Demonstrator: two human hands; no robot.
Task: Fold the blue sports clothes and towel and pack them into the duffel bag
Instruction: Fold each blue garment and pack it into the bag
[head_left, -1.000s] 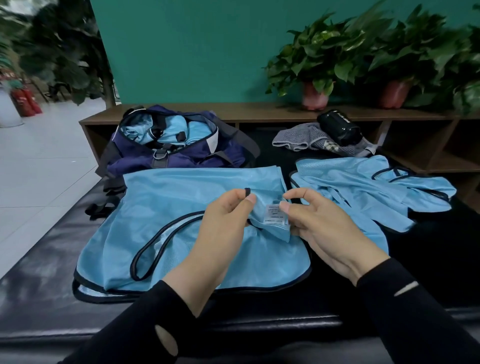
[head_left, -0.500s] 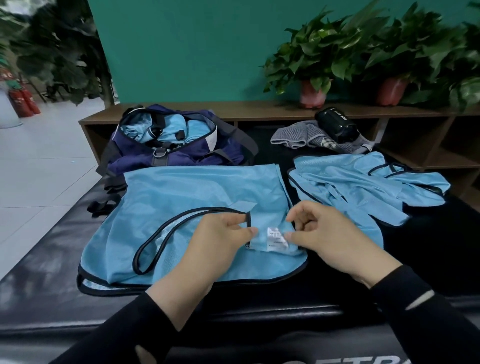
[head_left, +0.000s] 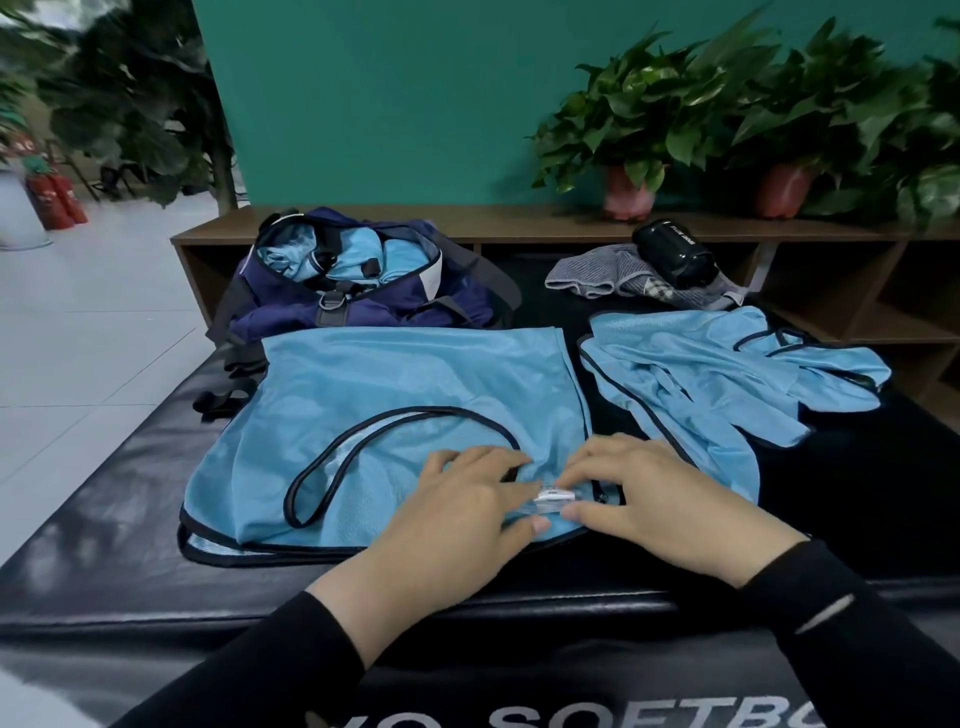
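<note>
**Fingers pressed flat on the vest's near edge**

Fingers of both hands lay spread and nearly straight on the blue vest (head_left: 395, 415), pressing its near right corner down against the black padded desk (head_left: 93, 525). The left hand (head_left: 462, 509) and the right hand (head_left: 660, 499) sat side by side, fingertips almost meeting over a small white label (head_left: 553, 496). Neither hand gripped anything; they only held the cloth flat, though whether a thumb pinched the hem underneath could not be told.

The vest lay spread across the middle of the desk, its dark-trimmed armhole showing as a loop left of the hands. A second blue garment (head_left: 717, 384) lay rumpled and unfolded just to the right, apart from the first. The navy duffel bag (head_left: 363, 306) stood open behind the vest, with blue cloth already inside. A grey towel (head_left: 597, 275) lay behind the second garment, with a black bottle (head_left: 672, 254) resting on it.

Folding looked barely begun, with one garment and the towel untouched. The cloth seemed thin and slippery, so a fold made from that corner could slide open or drag the whole vest along the smooth padding. The label could stick out of the fold. Pulling the towel out could roll the bottle off.
</note>
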